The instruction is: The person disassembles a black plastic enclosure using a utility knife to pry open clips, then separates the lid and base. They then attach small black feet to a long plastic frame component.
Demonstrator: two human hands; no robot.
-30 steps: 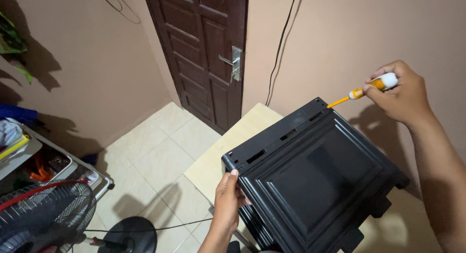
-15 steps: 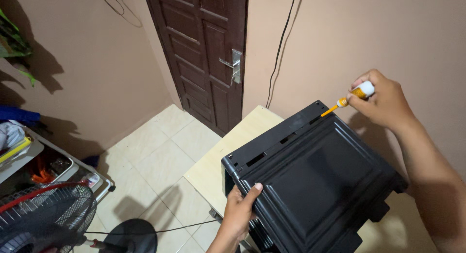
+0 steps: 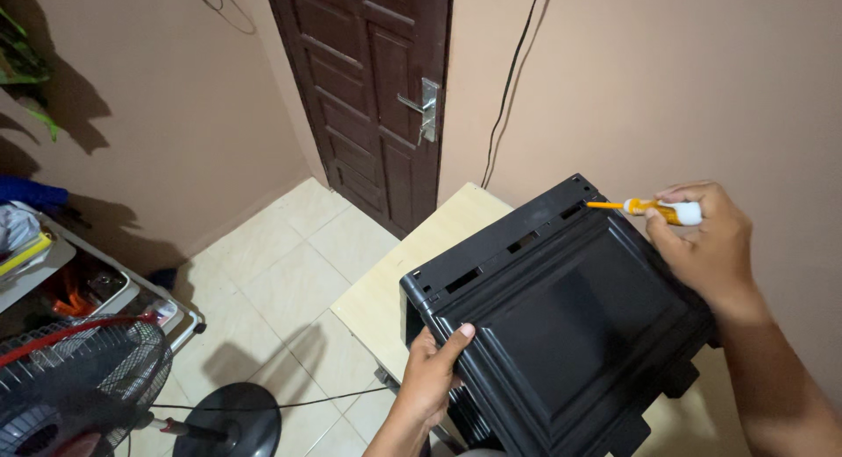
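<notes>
Right hand (image 3: pixel 710 246) closed around a small screwdriver (image 3: pixel 653 210) with an orange shaft and white handle, tip laid near the far corner of the black box (image 3: pixel 561 317). Left hand (image 3: pixel 434 374) half open, thumb up against the near edge of the box, fingers hidden underneath. Box resting tilted on a pale table (image 3: pixel 395 282) by the brown door (image 3: pixel 377 89)
</notes>
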